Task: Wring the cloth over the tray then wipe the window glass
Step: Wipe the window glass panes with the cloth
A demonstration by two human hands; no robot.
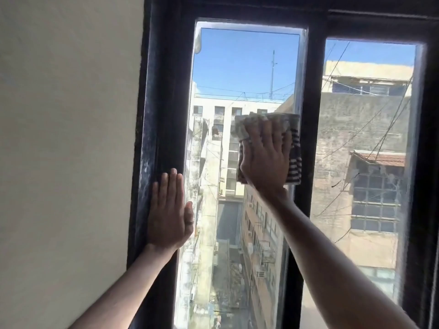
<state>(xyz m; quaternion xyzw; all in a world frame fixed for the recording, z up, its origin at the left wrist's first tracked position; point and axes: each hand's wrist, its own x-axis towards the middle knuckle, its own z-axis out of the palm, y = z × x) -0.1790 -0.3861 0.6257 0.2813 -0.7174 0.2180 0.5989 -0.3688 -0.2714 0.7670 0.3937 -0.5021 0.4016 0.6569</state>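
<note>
A folded cloth (294,160) with dark and white stripes is pressed flat against the left pane of window glass (237,67), near that pane's right edge at mid height. My right hand (263,157) lies spread over the cloth and holds it to the glass. Fingers together, my left hand (169,214) rests flat on the dark window frame (161,91) at the pane's left edge and holds nothing. The tray is not in view.
A dark centre post (311,115) separates the left pane from a second pane (365,138) on the right. A pale wall (66,138) fills the left of the view. Buildings and wires show through the glass.
</note>
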